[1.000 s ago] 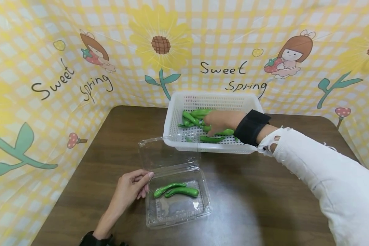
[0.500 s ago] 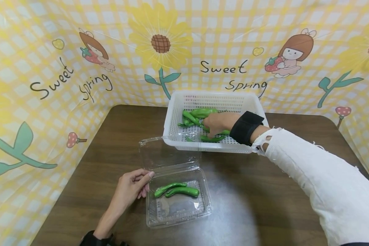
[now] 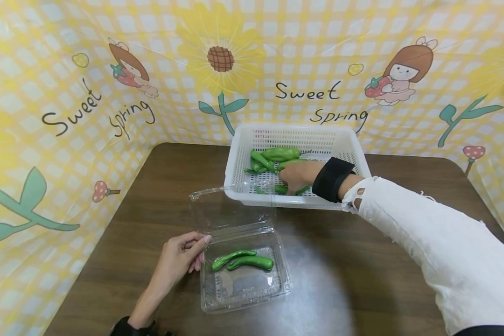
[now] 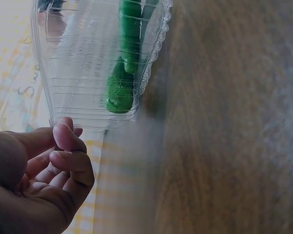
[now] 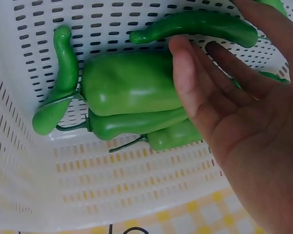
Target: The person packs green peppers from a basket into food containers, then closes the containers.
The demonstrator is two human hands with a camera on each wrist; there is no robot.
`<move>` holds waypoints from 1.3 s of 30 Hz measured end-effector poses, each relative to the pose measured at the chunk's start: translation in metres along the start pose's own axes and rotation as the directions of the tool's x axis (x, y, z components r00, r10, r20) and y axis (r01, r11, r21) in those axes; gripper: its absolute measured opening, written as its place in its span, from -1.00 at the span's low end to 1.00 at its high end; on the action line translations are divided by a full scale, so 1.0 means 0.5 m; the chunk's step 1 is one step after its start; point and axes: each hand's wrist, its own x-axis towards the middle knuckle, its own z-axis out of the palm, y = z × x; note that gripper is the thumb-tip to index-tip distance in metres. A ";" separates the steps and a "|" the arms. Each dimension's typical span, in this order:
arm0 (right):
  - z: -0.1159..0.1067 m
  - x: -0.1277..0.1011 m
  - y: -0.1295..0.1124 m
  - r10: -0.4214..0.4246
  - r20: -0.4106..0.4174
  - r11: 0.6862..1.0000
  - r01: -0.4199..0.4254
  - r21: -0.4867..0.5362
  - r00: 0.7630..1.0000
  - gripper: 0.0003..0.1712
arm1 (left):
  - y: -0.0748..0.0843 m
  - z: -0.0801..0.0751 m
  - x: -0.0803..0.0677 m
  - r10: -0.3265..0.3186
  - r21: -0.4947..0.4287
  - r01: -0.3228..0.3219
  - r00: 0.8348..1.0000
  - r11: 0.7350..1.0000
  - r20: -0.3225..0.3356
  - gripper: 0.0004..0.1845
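A white perforated basket (image 3: 240, 158) at the table's back holds several green peppers (image 3: 277, 154). My right hand (image 3: 286, 179) reaches into its front part, fingers straight over the peppers and holding nothing. In the right wrist view the fingers (image 5: 190, 83) lie across a fat pepper (image 5: 129, 83), with a slim pepper (image 5: 200, 24) beyond. A clear clamshell box (image 3: 256, 289) stands open nearer me with two peppers (image 3: 243, 260) inside. My left hand (image 3: 195, 252) rests loosely curled at the box's left rim; the left wrist view shows its fingertips (image 4: 63, 139) against the box (image 4: 88, 63).
The brown table (image 3: 361, 280) is ringed by a yellow patterned backdrop (image 3: 109, 93) on the back and both sides. The box's lid (image 3: 227, 210) lies open against the basket's front wall. A white sleeve (image 3: 424, 242) crosses the table's right side.
My right hand has drawn back from the basket's middle toward its front wall, uncovering the peppers at the back. The left hand and the clear box have stayed put.
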 end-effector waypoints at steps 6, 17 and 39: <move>-0.002 0.003 -0.002 0.001 0.021 1.000 -0.001 0.005 1.000 -0.66 | 0.001 -0.001 0.002 -0.005 0.002 0.005 1.000 1.000 -0.001 -0.74; -0.001 0.011 -0.007 0.019 0.041 0.999 -0.017 -0.044 0.999 -0.81 | 0.003 0.001 -0.001 -0.011 -0.004 0.011 1.000 1.000 -0.001 -0.73; -0.011 0.000 -0.001 0.026 0.074 0.997 -0.031 0.067 0.997 -0.79 | 0.001 -0.001 0.001 -0.006 0.009 0.006 1.000 1.000 0.000 -0.73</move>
